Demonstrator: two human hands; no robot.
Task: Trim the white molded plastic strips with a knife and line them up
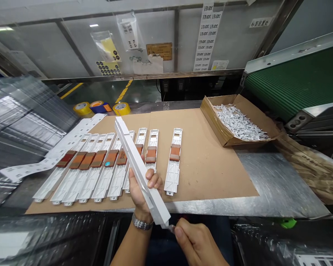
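Bare right hand (197,240) pinches a small grey tool (170,228), too hidden to identify, at the lower end of a long white plastic bar (140,170). Left hand (135,194), wearing a steel link wristwatch (141,222), curls closed around the bar, holding it diagonally above a row of white plastic panels (172,181) with orange-brown pads (174,152), laid on a tan cardboard sheet (205,166). A slipped tool could scratch the plastic or catch the fingers; a loosened grip could drop the bar onto the panels. The bar appears straight, square-edged and clean. Beyond sits a cardboard tray (213,125) of small white plastic pieces (238,122).
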